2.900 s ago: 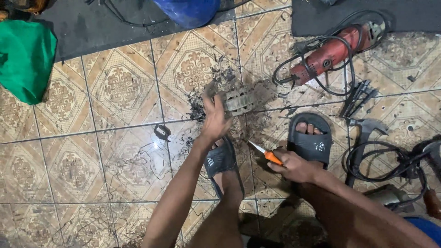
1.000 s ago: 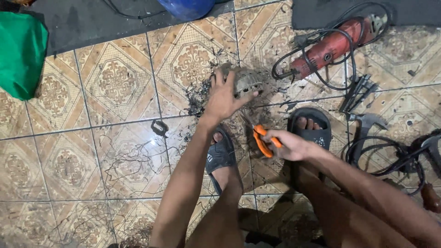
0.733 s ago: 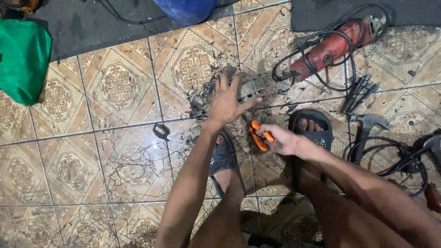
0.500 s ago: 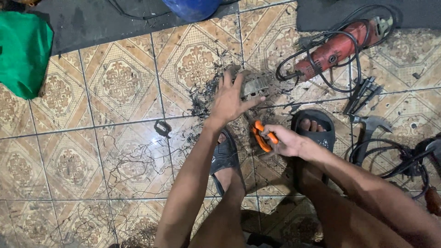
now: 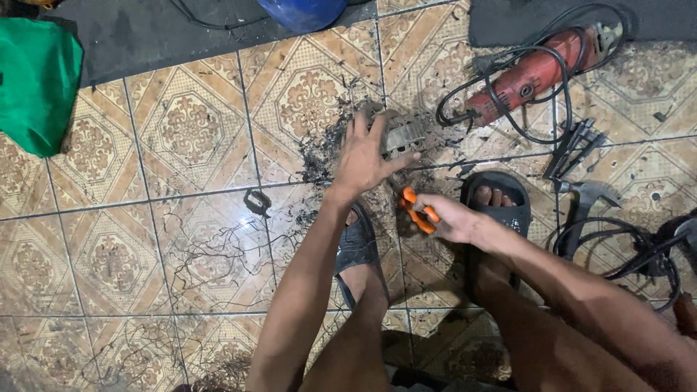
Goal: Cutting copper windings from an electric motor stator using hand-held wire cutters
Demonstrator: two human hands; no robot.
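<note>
My left hand [image 5: 365, 156] lies spread over a dirty grey metal part [image 5: 404, 135] on the tiled floor, fingers apart and pressing on it. Black debris and cut wire bits [image 5: 327, 149] ring the part. My right hand [image 5: 449, 218] is closed around orange-handled pliers [image 5: 417, 209], held just below and to the right of the left hand, jaws pointing toward the part. Both my feet in black sandals [image 5: 501, 207] rest on the floor beneath the arms.
A red angle grinder [image 5: 526, 72] with a black cord lies at the upper right. A hammer [image 5: 584, 196], dark hand tools [image 5: 573, 145] and coiled cable [image 5: 617, 250] sit at the right. Green cloth [image 5: 36, 80] at far left, a blue container [image 5: 301, 11] at top, thin wire strands [image 5: 210, 254] on the tiles.
My left hand has slid forward and settled over the metal part. My right hand with the pliers has come up from beside the sandal to just under the left hand.
</note>
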